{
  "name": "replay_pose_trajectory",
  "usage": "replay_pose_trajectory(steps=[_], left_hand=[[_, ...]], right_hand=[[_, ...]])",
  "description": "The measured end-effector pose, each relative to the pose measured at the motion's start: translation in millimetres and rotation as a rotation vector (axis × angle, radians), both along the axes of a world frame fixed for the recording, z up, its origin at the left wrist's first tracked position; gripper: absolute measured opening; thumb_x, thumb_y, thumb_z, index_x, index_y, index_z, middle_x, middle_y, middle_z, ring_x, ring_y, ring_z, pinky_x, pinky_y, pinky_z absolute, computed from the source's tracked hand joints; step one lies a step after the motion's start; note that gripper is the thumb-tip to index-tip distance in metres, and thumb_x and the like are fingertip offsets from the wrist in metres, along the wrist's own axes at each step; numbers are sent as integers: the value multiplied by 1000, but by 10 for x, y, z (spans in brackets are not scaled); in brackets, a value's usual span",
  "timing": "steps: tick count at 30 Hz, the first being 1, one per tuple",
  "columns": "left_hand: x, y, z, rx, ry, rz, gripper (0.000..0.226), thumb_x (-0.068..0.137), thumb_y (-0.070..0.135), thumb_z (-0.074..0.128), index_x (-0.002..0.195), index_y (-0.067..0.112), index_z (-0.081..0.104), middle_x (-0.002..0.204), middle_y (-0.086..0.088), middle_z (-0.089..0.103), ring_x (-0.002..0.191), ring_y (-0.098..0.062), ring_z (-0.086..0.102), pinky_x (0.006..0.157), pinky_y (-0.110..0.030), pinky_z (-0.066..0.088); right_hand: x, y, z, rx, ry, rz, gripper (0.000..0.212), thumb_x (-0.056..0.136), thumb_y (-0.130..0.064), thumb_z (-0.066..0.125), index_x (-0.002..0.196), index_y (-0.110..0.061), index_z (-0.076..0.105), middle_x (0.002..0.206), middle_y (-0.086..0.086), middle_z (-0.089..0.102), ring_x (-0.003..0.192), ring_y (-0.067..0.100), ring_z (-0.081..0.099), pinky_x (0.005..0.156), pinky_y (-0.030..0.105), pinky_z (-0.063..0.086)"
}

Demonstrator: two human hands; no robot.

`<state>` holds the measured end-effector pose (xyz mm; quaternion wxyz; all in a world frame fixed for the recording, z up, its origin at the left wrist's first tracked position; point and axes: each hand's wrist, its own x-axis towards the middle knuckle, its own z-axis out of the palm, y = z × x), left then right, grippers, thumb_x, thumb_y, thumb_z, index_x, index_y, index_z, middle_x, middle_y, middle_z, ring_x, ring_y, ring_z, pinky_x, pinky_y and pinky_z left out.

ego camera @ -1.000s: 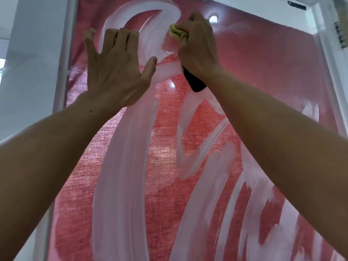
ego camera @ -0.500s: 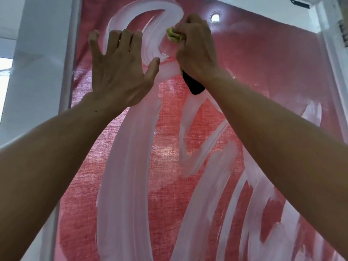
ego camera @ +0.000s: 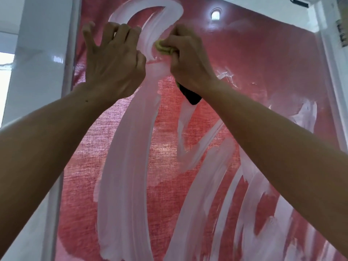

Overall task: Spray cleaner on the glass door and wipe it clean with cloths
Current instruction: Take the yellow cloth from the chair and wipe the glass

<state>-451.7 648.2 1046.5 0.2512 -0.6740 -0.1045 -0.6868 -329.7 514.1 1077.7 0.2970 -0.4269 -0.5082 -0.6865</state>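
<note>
The glass door [ego camera: 254, 68] fills the view, with a red cloth-like curtain behind it and broad white streaks of cleaner [ego camera: 124, 157] smeared across it. My right hand [ego camera: 188, 59] is closed around a yellow-green cloth [ego camera: 162, 48] and presses it against the glass near the top; a black part [ego camera: 190, 95] sticks out below the wrist. My left hand [ego camera: 113, 57] is held against the glass just left of it, palm forward, fingers curled a little, holding nothing.
A white door frame [ego camera: 69, 76] runs down the left side, with a glossy white wall [ego camera: 37, 68] beyond it. Another white frame edge [ego camera: 333, 72] stands at the right. A ceiling lamp is reflected in the glass [ego camera: 215, 14].
My right hand with the cloth has slid down and left along the white streak. My left hand's fingers have bent slightly and both hands sit lower in view.
</note>
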Motion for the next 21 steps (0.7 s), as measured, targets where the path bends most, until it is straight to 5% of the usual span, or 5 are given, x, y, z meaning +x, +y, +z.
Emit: replay_pose_trajectory(steps=[4,11,14,17,21], left_hand=[[-47,5,13,14,20,41,57,95,31,26,143,5,44,137,-18,53,132,-36,42,113,-66,22],[-74,1,11,3,38,19,55,96,31,30,142,6,46,135,-16,57,131,-34,44,114,-65,21],[-83,6,10,-3,49,13,56,95,31,29,142,6,45,133,-16,56,131,-33,43,113,-65,21],[-86,-7,2,-16,59,1,60,92,32,27,144,6,45,134,-16,56,132,-34,43,114,-64,21],[-132,-21,1,-34,87,-17,65,91,35,27,147,6,44,141,-17,55,135,-34,42,116,-65,19]], right_hand=[[12,-66,-165,-181,-221,-51,38,90,-4,38,95,2,76,89,18,61,85,35,56,68,40,43],[-19,14,-73,124,168,-5,29,91,-6,47,87,2,75,90,12,59,87,28,54,66,49,50],[-139,102,-335,-6,-49,25,31,94,-5,46,86,0,75,86,12,60,82,25,50,62,35,40],[-128,108,-410,-40,-155,-20,38,95,-11,40,86,1,75,86,14,61,81,32,55,60,36,42],[-68,132,-225,185,129,-19,21,93,-2,54,83,1,72,87,9,59,83,27,55,62,47,51]])
